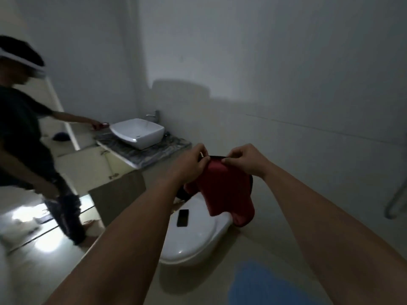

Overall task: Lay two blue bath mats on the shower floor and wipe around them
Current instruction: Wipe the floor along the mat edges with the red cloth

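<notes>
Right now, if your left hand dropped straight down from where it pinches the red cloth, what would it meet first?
Probably the white toilet lid below the left hand, near the black phone lying on it. Depth is unclear; the hanging red cloth could brush it first.

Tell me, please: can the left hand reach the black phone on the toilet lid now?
Probably yes, but not freely. The phone lies uncovered on the toilet lid, below the left hand. That hand pinches the red cloth together with the right hand and must release it first.

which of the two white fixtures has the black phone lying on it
The toilet, below the held red cloth: the phone lies on its closed lid. The sink basin on the counter has none.
</notes>
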